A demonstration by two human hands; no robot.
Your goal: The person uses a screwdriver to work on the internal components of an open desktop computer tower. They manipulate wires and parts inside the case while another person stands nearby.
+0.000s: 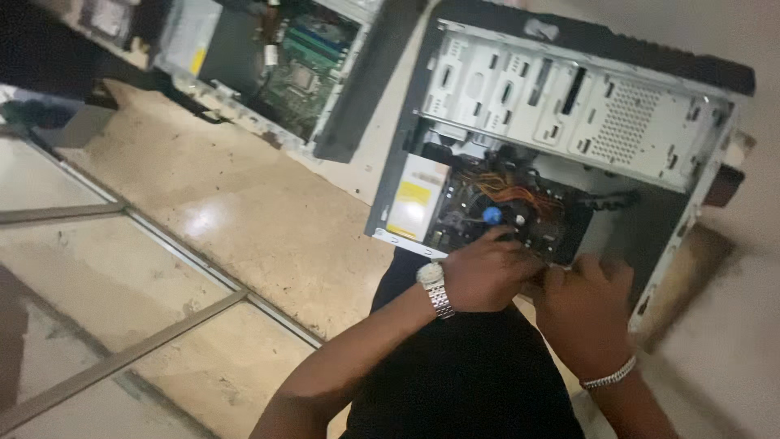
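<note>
Computer case [569, 106], open on its side, is lying on the stone floor [244, 219] just ahead of the person, and both hands are reaching into its near edge. Left hand [486, 272], wearing a silver wristwatch [435, 286], is curling its fingers down over the circuit board [496, 223] inside the case, though what they are pinching, if anything, is hidden. Right hand [583, 313], with a silver bracelet [609, 375] at the wrist, is sitting just beside the left, fingers bent and closed toward the same spot; I cannot tell what it is gripping. Inside the case, just beyond the hands, a blue round part [491, 215] and a bundle of orange wires [508, 189] are showing, with a silver box bearing a yellow label [416, 199] to their left. Farther in, the perforated metal drive bays [561, 97] are spanning the case. Well beyond the case, to its left, a second open computer [284, 65] is lying on the floor.
</note>
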